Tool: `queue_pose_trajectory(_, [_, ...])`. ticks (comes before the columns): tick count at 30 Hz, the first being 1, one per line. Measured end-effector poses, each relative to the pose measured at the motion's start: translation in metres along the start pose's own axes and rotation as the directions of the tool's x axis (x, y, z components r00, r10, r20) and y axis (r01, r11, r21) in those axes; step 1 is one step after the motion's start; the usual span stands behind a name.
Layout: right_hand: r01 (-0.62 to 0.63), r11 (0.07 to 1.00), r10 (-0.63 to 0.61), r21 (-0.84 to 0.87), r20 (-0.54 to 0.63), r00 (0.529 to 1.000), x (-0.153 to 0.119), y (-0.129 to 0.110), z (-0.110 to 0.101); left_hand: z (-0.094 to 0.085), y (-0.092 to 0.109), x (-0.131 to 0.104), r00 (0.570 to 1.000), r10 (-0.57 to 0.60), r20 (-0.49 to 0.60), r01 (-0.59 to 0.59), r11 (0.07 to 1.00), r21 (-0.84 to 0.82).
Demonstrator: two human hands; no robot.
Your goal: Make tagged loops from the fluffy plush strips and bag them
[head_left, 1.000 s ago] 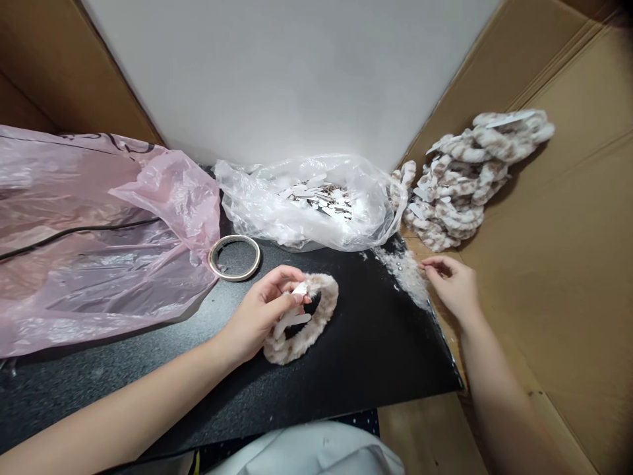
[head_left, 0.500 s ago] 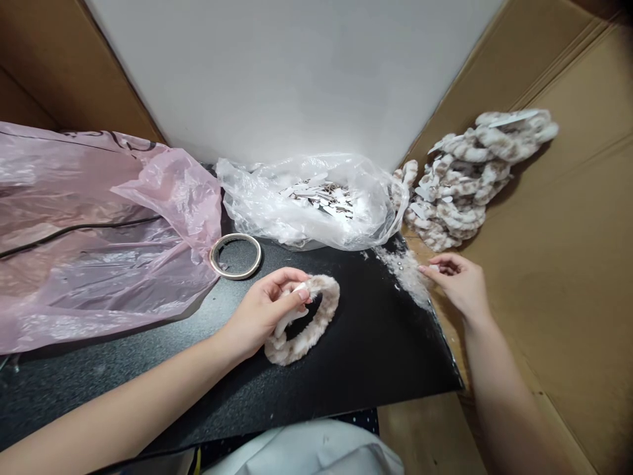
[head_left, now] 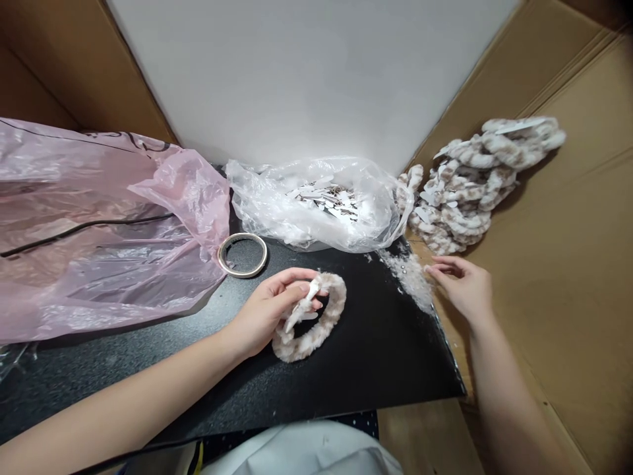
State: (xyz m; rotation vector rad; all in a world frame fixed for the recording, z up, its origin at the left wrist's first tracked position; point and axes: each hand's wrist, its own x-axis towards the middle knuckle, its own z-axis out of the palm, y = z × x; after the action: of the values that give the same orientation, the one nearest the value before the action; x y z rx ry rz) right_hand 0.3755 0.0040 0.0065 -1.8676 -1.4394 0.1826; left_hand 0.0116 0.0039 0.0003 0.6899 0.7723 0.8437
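Note:
My left hand [head_left: 284,305] pinches a fluffy white-and-brown ring [head_left: 333,310] at its upper left, over the black table [head_left: 386,343]. A white piece [head_left: 301,309] hangs from the ring beside my thumb. To the right, my right hand [head_left: 459,284] is at the table's right edge, thumb and fingertips closed together near a patch of white fluff [head_left: 410,280]. What those fingertips hold, if anything, is too small to name.
A clear plastic bag [head_left: 267,204] with many white pieces lies at the back. A tape roll [head_left: 242,255] sits near a pink bag [head_left: 182,191] on the left. Fluffy rings [head_left: 459,191] are heaped at the back right against cardboard [head_left: 583,264].
The white piece at my left thumb has turned, and its narrow side shows more. A pale bit at my right fingertips shows less. The whole view has shifted slightly.

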Motion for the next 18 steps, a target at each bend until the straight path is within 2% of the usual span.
queue_pose_trajectory(6, [0.055, 0.995, -0.054, -0.079, 0.012, 0.998, -0.002, -0.002, -0.002, -0.004, -0.004, 0.004, 0.999, 0.038, 0.038, -0.038, 0.999, -0.006])
queue_pose_trajectory(11, [0.114, 0.987, -0.107, -0.117, 0.063, 0.992, -0.001, 0.004, -0.001, -0.004, 0.001, 0.003, 0.996, 0.087, 0.005, -0.087, 0.996, -0.025])
queue_pose_trajectory(18, [0.214, 0.948, -0.208, -0.235, 0.051, 0.977, 0.001, -0.002, -0.002, -0.003, 0.009, 0.002, 0.999, 0.049, -0.007, -0.049, 0.987, -0.153])
